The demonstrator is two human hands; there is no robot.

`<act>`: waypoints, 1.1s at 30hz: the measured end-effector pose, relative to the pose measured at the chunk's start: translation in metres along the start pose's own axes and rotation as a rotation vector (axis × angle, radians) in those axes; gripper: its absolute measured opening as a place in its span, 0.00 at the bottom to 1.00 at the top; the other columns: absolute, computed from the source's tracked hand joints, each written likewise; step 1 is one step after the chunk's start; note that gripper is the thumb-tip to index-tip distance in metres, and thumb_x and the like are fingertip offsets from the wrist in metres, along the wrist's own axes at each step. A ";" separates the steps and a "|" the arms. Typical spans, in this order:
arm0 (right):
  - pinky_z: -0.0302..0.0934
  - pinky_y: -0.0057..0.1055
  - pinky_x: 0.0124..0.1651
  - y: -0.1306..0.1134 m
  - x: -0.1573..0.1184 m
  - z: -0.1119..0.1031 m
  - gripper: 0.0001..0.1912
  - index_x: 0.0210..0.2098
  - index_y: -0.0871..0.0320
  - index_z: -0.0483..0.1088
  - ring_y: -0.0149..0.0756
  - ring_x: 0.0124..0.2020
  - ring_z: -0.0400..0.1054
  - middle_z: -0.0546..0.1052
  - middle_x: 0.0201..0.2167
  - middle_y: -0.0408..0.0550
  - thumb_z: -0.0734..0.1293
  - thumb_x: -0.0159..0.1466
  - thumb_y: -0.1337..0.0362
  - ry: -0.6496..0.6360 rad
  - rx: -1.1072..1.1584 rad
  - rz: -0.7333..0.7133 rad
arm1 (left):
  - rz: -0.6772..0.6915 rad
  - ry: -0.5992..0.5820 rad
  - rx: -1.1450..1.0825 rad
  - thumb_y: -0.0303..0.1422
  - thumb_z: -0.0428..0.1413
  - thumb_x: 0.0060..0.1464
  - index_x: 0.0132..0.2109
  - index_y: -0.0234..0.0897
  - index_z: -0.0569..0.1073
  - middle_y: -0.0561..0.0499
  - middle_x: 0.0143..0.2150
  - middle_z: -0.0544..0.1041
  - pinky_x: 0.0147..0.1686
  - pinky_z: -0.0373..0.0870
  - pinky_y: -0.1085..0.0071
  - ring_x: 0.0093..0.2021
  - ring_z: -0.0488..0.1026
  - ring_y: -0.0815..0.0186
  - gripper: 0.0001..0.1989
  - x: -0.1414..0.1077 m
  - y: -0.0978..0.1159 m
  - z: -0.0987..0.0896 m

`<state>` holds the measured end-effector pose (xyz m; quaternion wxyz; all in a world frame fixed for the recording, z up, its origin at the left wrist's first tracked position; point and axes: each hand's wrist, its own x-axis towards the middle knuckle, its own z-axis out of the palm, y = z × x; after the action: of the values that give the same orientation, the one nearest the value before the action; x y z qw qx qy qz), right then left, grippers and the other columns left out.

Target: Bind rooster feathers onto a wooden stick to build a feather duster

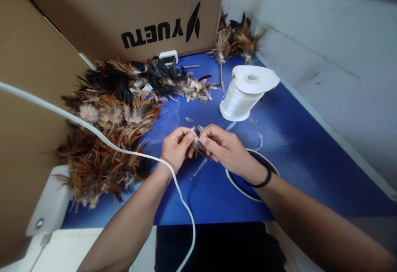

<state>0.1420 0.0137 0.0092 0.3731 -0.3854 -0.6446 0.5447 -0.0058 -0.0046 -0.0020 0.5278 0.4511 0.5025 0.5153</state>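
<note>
Both hands meet over the middle of the blue table, pinching a small bunch of feathers [198, 148] between them. My left hand [178, 145] is closed, thumb and forefinger together on its pale upper end. My right hand [223, 145] is closed too, its fingertips pressed at the same end; a thin white strand seems to lie there, too small to make out clearly. Brown and dark feather tips hang below the fingers. Close beyond my right hand stands a large spool of clear white ribbon [240, 98]. A ring-shaped hoop [229, 179] lies partly under my right wrist.
Heaped brown and black feather bunches [108, 139] cover the table's left side. More feathers [238, 40] lie at the back right. A cardboard box [139, 11] and small digital device [169, 57] stand behind. A white cable [102, 137] crosses above my left forearm.
</note>
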 end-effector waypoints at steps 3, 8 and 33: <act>0.54 0.24 0.26 0.000 0.000 -0.001 0.06 0.27 0.59 0.61 0.24 0.24 0.57 0.64 0.25 0.41 0.59 0.61 0.67 0.022 -0.090 -0.047 | -0.066 -0.011 -0.071 0.41 0.58 0.48 0.31 0.34 0.69 0.58 0.18 0.64 0.13 0.49 0.82 0.15 0.57 0.79 0.13 0.000 0.003 0.002; 0.53 0.26 0.29 -0.001 0.000 -0.003 0.06 0.26 0.59 0.61 0.26 0.26 0.57 0.64 0.27 0.43 0.59 0.60 0.69 0.029 -0.184 -0.101 | -0.168 -0.011 -0.184 0.40 0.60 0.45 0.31 0.34 0.69 0.60 0.15 0.61 0.12 0.45 0.82 0.13 0.53 0.80 0.14 0.000 0.006 0.004; 0.54 0.24 0.24 -0.009 0.000 -0.005 0.06 0.32 0.59 0.64 0.24 0.21 0.59 0.66 0.21 0.40 0.61 0.60 0.62 0.061 0.032 0.031 | -0.241 0.011 -0.281 0.38 0.60 0.45 0.32 0.33 0.70 0.58 0.17 0.64 0.10 0.51 0.82 0.13 0.58 0.78 0.12 0.005 0.010 -0.005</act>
<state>0.1452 0.0149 0.0184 0.3902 -0.4058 -0.6180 0.5488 -0.0115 0.0008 0.0076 0.6407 0.3066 0.4787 0.5161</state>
